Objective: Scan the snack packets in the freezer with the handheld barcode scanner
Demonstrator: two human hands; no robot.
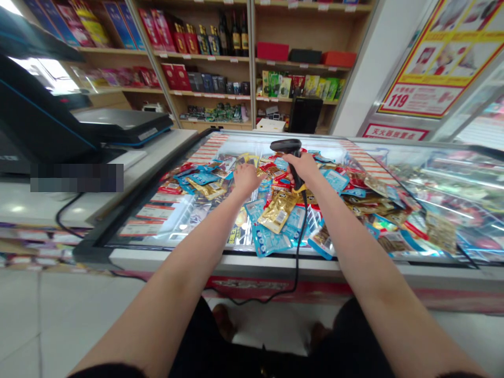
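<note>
My right hand (304, 167) is wrapped round the grip of a black barcode scanner (286, 148), whose head points left and whose black cable (296, 252) hangs down over the front of the freezer. My left hand (246, 178) reaches into the pile of snack packets (275, 210), blue, gold and red, spread on the glass top of the chest freezer (165, 257). Its fingers are curled down onto the packets; what they grip, if anything, is hidden behind the hand. A gold packet (279, 211) lies just below both hands.
A counter (23, 202) with a black till screen (35, 115) and a flat scale (122, 122) stands at the left. Wooden shelves (252, 63) of boxes and bottles line the back wall. A red and yellow poster (437, 58) hangs at the right. White floor tiles (59, 320) lie below.
</note>
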